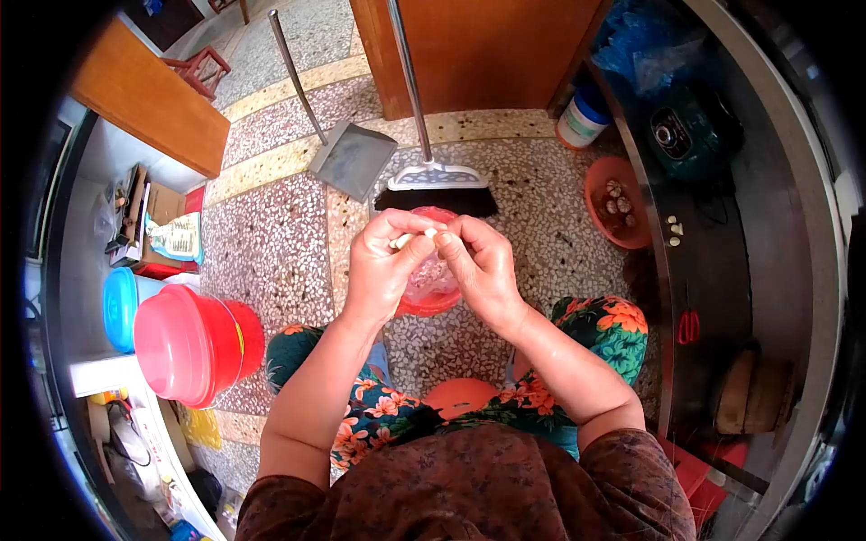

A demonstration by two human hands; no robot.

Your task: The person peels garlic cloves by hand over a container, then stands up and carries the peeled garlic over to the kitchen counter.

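My left hand (383, 266) and my right hand (480, 270) meet in front of me, fingertips pinched together. Between them is a pale garlic clove (430, 233), partly covered by the thumbs. More whitish garlic (400, 242) shows in the curled fingers of my left hand. Directly below the hands, a red plastic basin (427, 307) stands on the floor between my knees, with what look like papery skins inside. To the right, an orange bowl (599, 216) holds several garlic bulbs (619, 200). A few peeled cloves (675, 230) lie on the dark shelf beside it.
A broom (435, 176) and a grey dustpan (353, 160) stand ahead. At left are a lidded red bucket (194, 347) and a blue-lidded tub (120, 309). Red-handled scissors (689, 326) lie on the right shelf, near a green appliance (690, 131). A blue-lidded white container (584, 118) stands beyond.
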